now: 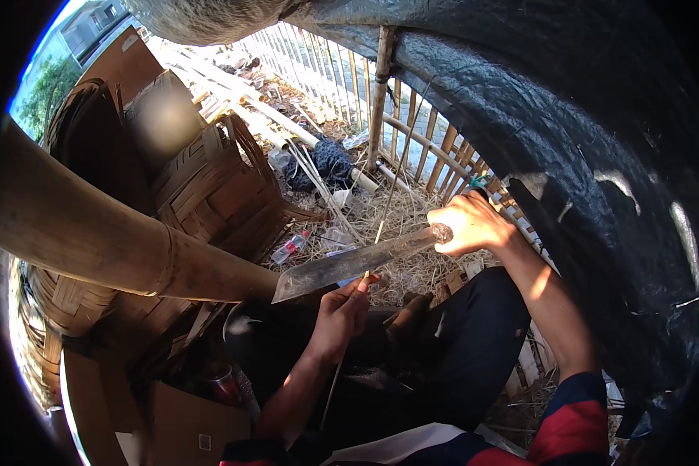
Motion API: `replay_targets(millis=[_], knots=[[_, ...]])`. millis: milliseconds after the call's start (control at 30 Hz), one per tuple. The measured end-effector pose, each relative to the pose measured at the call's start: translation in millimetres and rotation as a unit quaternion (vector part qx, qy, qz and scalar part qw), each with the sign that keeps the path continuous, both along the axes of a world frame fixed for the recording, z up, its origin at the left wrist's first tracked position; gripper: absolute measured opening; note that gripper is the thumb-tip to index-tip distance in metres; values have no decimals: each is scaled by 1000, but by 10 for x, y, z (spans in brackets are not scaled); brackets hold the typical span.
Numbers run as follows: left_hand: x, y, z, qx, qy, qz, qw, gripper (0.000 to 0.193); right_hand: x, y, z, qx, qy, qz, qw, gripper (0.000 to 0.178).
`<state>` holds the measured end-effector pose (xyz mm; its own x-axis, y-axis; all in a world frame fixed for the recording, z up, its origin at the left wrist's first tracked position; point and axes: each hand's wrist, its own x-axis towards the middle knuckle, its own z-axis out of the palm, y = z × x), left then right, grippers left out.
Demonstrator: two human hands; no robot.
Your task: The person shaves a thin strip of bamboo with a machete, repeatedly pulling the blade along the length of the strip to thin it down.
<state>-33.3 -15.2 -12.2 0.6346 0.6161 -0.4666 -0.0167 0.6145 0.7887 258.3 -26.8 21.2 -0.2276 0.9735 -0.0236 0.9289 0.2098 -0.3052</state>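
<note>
My right hand is wrapped round the handle of a machete, whose broad, worn blade reaches left to an angled tip. Below the blade, my left hand is closed in a pinch on a thin bamboo strip. The strip slants from my lap up past the blade, which crosses it just above my left fingers. Whether the edge bites into the strip, I cannot tell. Both hands are above my dark trousers, between my bent knees.
A thick bamboo pole slants in from the left. Beyond it stand woven bamboo baskets, with a cardboard box below. Shavings, a plastic bottle and a black bag litter the ground. Dark sheeting hangs beside a bamboo fence.
</note>
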Motion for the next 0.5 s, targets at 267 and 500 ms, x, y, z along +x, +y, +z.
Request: replay_targets(millis=[267, 500], knots=[[14, 6, 45, -2, -4, -8, 1000, 27, 356, -53, -296, -56, 66, -117, 989, 26], [-15, 11, -27, -38, -22, -9, 999, 26, 32, -41, -53, -127, 25, -56, 990, 30]])
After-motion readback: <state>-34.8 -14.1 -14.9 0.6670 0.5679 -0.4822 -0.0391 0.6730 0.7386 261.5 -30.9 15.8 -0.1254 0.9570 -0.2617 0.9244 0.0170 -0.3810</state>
